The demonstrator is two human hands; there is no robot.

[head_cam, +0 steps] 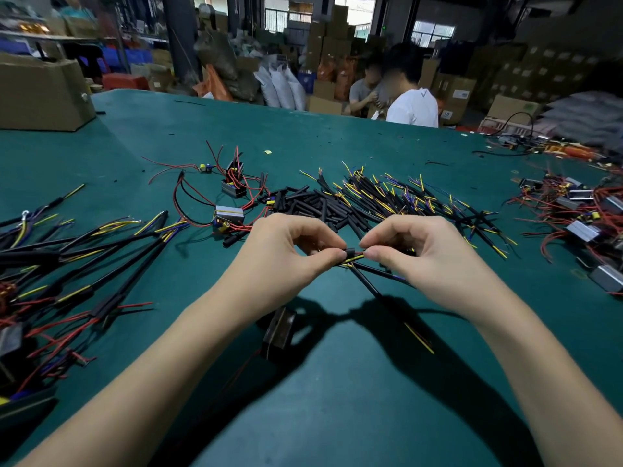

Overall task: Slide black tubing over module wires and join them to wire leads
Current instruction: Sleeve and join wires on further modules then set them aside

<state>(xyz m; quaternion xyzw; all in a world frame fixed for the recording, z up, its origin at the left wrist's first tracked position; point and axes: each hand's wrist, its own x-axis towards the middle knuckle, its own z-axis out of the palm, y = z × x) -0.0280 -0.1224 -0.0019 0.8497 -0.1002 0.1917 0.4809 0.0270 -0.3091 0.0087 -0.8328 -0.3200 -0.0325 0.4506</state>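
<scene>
While both hands work above the green bench, the left hand pinches a short black tube between thumb and forefinger, and the right hand pinches the yellow and blue wires just right of the tube. Tube axis runs left-right, in line with the wires, so the feed looks like a straight sideways push. A module hangs below the tube. Spare tubes lie beyond the tube.

Dim warehouse interior. Green-covered work table in foreground. Cardboard boxes stacked against rear wall. Daylight enters through barred windows. Dark pillar at left rear.
</scene>
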